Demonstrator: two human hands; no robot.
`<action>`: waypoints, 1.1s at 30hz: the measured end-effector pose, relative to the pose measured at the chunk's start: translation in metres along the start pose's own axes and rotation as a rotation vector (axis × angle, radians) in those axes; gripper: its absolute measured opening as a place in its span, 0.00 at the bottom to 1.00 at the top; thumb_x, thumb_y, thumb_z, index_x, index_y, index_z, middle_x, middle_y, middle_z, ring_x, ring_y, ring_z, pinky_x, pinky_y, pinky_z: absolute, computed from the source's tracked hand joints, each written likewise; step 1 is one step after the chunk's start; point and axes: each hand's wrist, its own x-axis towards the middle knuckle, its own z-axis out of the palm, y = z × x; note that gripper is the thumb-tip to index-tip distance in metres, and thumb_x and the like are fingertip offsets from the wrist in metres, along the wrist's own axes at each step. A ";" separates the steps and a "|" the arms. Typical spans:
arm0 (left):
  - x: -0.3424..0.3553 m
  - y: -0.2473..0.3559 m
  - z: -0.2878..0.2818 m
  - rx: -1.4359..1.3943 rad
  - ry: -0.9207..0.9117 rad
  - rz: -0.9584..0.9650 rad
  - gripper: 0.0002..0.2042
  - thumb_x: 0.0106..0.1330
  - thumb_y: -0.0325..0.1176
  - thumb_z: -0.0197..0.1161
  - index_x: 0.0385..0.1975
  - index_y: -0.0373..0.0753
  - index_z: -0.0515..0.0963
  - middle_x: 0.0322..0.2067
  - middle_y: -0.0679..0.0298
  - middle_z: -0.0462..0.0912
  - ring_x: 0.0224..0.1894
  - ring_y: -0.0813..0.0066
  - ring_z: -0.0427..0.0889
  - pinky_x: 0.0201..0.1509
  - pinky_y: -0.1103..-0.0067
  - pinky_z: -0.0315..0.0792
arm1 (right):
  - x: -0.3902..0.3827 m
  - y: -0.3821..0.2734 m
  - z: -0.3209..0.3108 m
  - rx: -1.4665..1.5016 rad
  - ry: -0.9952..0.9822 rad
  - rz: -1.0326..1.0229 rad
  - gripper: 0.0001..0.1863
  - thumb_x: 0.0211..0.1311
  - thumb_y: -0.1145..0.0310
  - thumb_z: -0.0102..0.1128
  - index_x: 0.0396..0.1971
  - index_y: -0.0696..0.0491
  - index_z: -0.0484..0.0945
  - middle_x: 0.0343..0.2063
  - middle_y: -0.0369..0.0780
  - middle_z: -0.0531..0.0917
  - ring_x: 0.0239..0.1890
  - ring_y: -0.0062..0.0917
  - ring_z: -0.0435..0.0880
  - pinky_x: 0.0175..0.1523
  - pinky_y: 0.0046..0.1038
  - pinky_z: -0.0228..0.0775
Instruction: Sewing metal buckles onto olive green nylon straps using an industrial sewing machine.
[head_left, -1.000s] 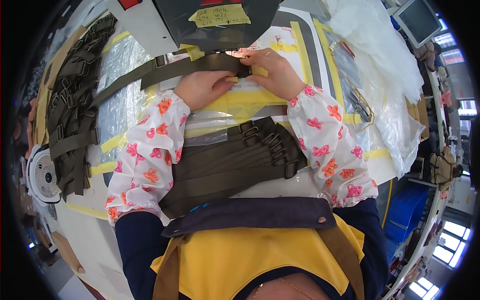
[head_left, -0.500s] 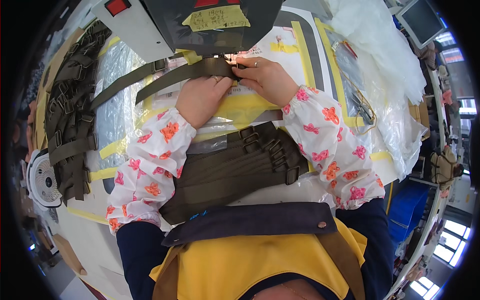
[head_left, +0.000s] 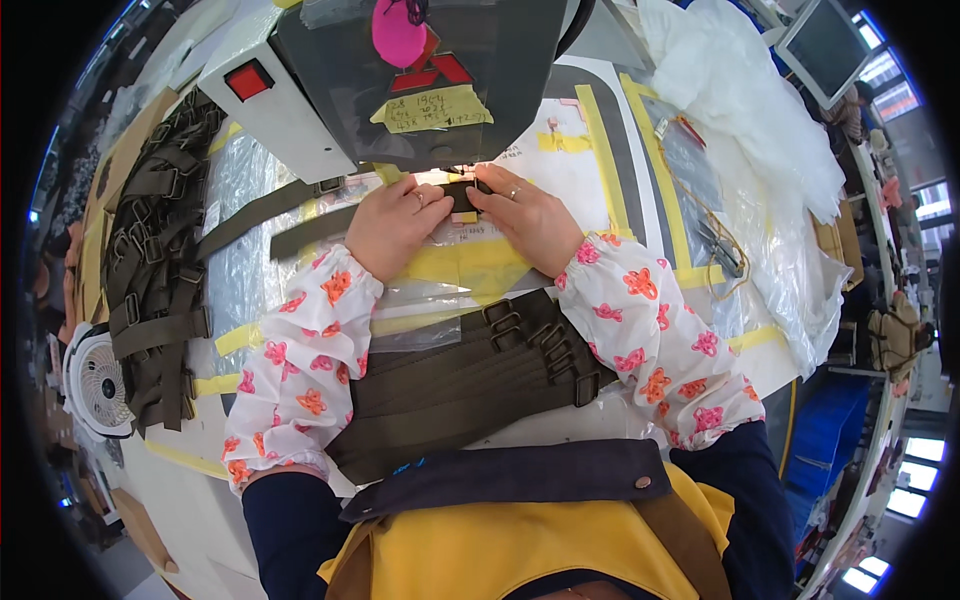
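Observation:
An olive-green webbing strap (head_left: 315,232) runs from the left to the lit spot beneath a grey machine head (head_left: 510,115), which looks like a sewing machine. My left hand (head_left: 385,235) is closed on this strap, its fingers bent over the top. Close beside it, my right hand (head_left: 535,225) pinches the strap's right end between thumb and fingers, with a ring on one finger. Both hands hide part of the strap. A second strap (head_left: 255,220) with a metal buckle lies just behind it.
A stack of olive straps (head_left: 430,400) with buckles lies between my forearms. More buckled straps (head_left: 150,240) hang in a heap at the left, above a white fan (head_left: 98,380). Clear plastic sheeting (head_left: 745,110), a cord (head_left: 690,190) and metal snips (head_left: 722,248) lie at the right.
The view has shifted, so the machine sits lower in it. My left fingers have moved from the strap's near edge to over it. My right hand stays at the strap's end.

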 end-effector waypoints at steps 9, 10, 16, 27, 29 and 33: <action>-0.002 0.002 -0.001 0.081 -0.065 -0.005 0.16 0.46 0.28 0.56 0.38 0.47 0.77 0.39 0.76 0.76 0.29 0.73 0.71 0.31 0.82 0.71 | -0.006 -0.007 -0.009 -0.200 0.026 -0.014 0.16 0.46 0.74 0.52 0.39 0.54 0.76 0.45 0.42 0.75 0.46 0.30 0.74 0.54 0.32 0.63; -0.001 0.003 -0.002 0.089 -0.089 0.011 0.17 0.47 0.28 0.55 0.40 0.48 0.77 0.42 0.78 0.76 0.29 0.73 0.70 0.31 0.83 0.71 | -0.006 -0.008 -0.009 -0.192 0.008 -0.008 0.16 0.45 0.74 0.52 0.38 0.54 0.77 0.44 0.41 0.76 0.44 0.29 0.74 0.53 0.31 0.63; 0.001 0.007 0.000 0.003 -0.082 -0.098 0.16 0.45 0.26 0.58 0.36 0.49 0.79 0.41 0.78 0.78 0.27 0.74 0.70 0.30 0.82 0.70 | -0.004 -0.006 -0.009 -0.231 0.074 -0.093 0.11 0.44 0.74 0.52 0.31 0.55 0.78 0.38 0.36 0.79 0.40 0.25 0.75 0.51 0.32 0.61; 0.000 0.005 -0.001 -0.082 -0.143 -0.145 0.13 0.48 0.28 0.58 0.35 0.47 0.78 0.42 0.74 0.78 0.36 0.70 0.74 0.39 0.77 0.70 | -0.006 -0.008 -0.006 -0.206 0.052 -0.020 0.11 0.44 0.74 0.53 0.31 0.53 0.78 0.39 0.36 0.80 0.36 0.24 0.74 0.47 0.32 0.61; -0.002 0.011 -0.001 -0.033 -0.103 -0.148 0.13 0.49 0.28 0.59 0.36 0.46 0.78 0.43 0.72 0.76 0.39 0.68 0.73 0.42 0.75 0.68 | -0.004 -0.008 -0.007 -0.226 0.065 -0.015 0.10 0.44 0.75 0.53 0.30 0.53 0.78 0.39 0.36 0.79 0.36 0.24 0.74 0.46 0.32 0.61; -0.005 0.017 0.001 -0.123 -0.049 -0.263 0.12 0.51 0.27 0.61 0.37 0.45 0.77 0.48 0.62 0.70 0.48 0.60 0.69 0.49 0.71 0.65 | -0.003 -0.009 -0.010 -0.166 0.029 0.010 0.11 0.45 0.75 0.56 0.33 0.54 0.79 0.36 0.37 0.81 0.27 0.24 0.75 0.42 0.30 0.61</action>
